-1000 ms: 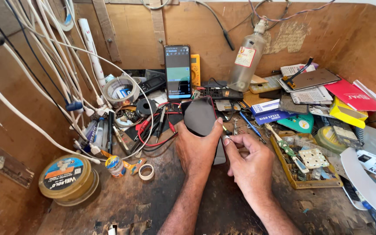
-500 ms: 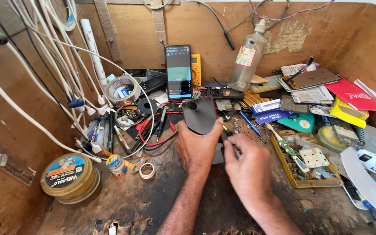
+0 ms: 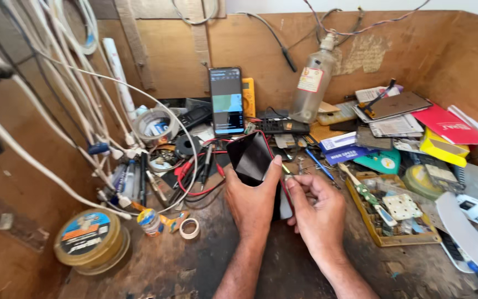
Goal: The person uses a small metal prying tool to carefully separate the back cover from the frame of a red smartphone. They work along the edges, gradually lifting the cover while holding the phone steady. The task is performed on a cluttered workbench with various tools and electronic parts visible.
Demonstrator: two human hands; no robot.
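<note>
The dark phone (image 3: 252, 158) looks glossy glass, the workbench (image 3: 167, 266) rough stained wood, the bottle (image 3: 312, 86) perhaps cloudy plastic.

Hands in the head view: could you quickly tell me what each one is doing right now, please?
Left hand: closed around the dark phone, tilting it up.
Right hand: fingers pinched on a thin tool at the phone's edge.

A scarred, dark wooden table (image 3: 195, 266) boxed in by brown board walls carries a repair clutter: a round tin of wire (image 3: 91, 241) and a small roll of tape (image 3: 189, 228) at left, red and black test leads (image 3: 195, 171) in the middle, a shallow tray of circuit parts (image 3: 394, 213) at right, and a clear bottle (image 3: 312, 86) standing at the back.
</note>
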